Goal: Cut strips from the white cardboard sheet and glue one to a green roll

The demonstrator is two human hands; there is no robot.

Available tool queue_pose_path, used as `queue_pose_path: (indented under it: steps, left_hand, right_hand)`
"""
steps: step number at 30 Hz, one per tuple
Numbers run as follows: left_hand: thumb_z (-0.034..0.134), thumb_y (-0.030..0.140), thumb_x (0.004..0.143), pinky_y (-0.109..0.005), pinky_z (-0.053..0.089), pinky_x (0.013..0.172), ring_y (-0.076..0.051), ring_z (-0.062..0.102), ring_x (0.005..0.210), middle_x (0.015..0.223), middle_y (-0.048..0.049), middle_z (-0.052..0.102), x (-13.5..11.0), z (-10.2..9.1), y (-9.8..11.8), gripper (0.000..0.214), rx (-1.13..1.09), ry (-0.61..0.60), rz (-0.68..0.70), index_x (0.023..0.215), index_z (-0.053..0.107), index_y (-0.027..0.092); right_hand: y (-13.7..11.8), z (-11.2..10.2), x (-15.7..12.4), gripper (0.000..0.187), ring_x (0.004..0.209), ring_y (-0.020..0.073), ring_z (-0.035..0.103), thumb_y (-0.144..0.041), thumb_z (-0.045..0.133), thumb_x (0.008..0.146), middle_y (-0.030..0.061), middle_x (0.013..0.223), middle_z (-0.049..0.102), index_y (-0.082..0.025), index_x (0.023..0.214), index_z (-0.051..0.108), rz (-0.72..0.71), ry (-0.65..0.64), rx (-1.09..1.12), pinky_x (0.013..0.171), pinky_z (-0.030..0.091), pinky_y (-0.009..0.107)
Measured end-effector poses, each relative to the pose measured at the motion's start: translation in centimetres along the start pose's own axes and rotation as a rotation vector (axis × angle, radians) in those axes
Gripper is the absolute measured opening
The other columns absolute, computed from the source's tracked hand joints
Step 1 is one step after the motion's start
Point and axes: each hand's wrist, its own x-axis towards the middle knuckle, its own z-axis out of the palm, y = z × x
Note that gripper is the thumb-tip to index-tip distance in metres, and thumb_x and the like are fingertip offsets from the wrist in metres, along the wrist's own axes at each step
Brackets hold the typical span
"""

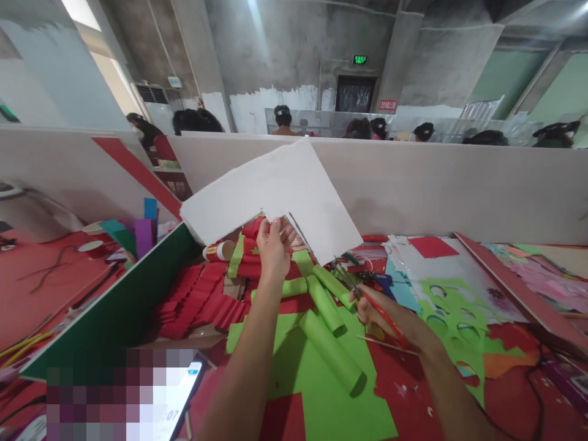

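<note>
My left hand [274,242] is closed on the edge of a large white board [280,184], at the inner corner of its notch. The board is raised and tilted above the worktop. A dark line runs beside the notch. In my right hand [383,312] are red-handled scissors [379,313]; their blades are close to the board's lower corner, and I cannot tell whether they touch it. Green paper rolls [331,352] lie below and between my hands, on a green sheet [340,401]. Folded red paper strips [197,300] lie left of my left forearm.
A green panel [110,294] stands at left and a red panel [514,285] at right. Green paper with cut-out holes [452,318] lies at right. A phone [179,398] is at the lower left. Beyond the white partition [413,190], several people are seated.
</note>
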Motion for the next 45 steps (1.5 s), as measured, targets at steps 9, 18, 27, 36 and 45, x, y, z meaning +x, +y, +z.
queue_pose_path:
  steps: [9,18,27,36,45]
  left_hand:
    - [0.075,0.033,0.074,-0.021,0.054,0.062,-0.009,0.064,0.061,0.074,0.0031,0.063,-1.1,0.5,-2.3,0.029,0.021,-0.036,-0.070,0.080,0.050,0.020]
    - [0.074,0.033,0.073,-0.021,0.053,0.061,-0.009,0.065,0.063,0.078,0.0017,0.064,-0.9,0.2,-2.5,0.028,0.050,-0.034,-0.084,0.080,0.050,0.020]
    - [0.072,0.034,0.074,-0.022,0.053,0.061,-0.010,0.064,0.062,0.077,0.0020,0.062,-0.9,0.2,-2.7,0.027,0.081,-0.020,-0.078,0.081,0.049,0.019]
    - [0.070,0.032,0.074,-0.022,0.052,0.059,-0.011,0.064,0.061,0.077,0.0012,0.063,-1.1,0.3,-2.7,0.026,0.087,-0.039,-0.071,0.082,0.049,0.020]
    - [0.070,0.031,0.074,-0.021,0.052,0.059,-0.010,0.066,0.061,0.075,0.0014,0.064,-1.5,0.9,-3.1,0.024,0.096,-0.036,-0.092,0.083,0.052,0.019]
  right_hand:
    - [-0.4,3.6,1.0,0.040,0.053,0.0149,0.052,-0.063,0.045,0.092,-0.0013,0.066,0.055,-0.024,0.094,0.057,0.088,-0.153,0.004,0.050,0.041,0.028]
    - [0.6,4.2,0.9,0.046,0.054,0.0151,0.054,-0.066,0.040,0.092,-0.0001,0.069,0.060,-0.024,0.095,0.056,0.086,-0.170,-0.066,0.051,0.043,0.028]
    - [0.4,4.3,0.9,0.051,0.056,0.0156,0.055,-0.068,0.035,0.093,0.0000,0.070,0.059,-0.023,0.107,0.055,0.118,-0.207,-0.121,0.052,0.042,0.028]
    - [0.6,4.7,1.1,0.049,0.056,0.0150,0.056,-0.066,0.033,0.094,-0.0001,0.070,0.060,-0.023,0.103,0.055,0.111,-0.169,-0.166,0.053,0.044,0.028]
    - [0.3,5.0,1.1,0.046,0.054,0.0135,0.055,-0.065,0.035,0.094,-0.0009,0.067,0.060,-0.023,0.087,0.051,0.093,-0.105,-0.173,0.052,0.042,0.025]
